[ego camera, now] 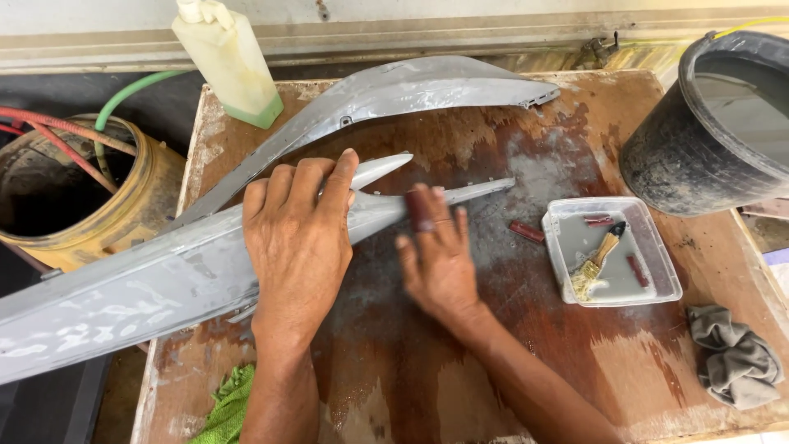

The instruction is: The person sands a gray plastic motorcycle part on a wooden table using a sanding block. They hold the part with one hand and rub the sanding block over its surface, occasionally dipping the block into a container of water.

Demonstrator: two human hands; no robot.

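The left hand (297, 238) lies flat, fingers spread, on the grey panel (148, 288); just right, the right hand (436, 259) presses a small reddish pad (417, 210) onto its narrow tip.

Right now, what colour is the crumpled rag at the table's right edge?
Grey-brown; the rag shows in the head view, lying on the wooden table.

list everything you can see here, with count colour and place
panel: 1, grey, long, lying across the board's left
board: 1, brown, wet, underneath
sanding piece: 1, dark red, under right fingers
bottle: 1, cream, top left
bucket: 1, black, top right
tray: 1, clear, right, holding a brush
drum: 1, yellow, left
rag: 1, grey, lower right
cloth: 1, green, bottom edge
left hand: flat on panel
right hand: on panel's tip
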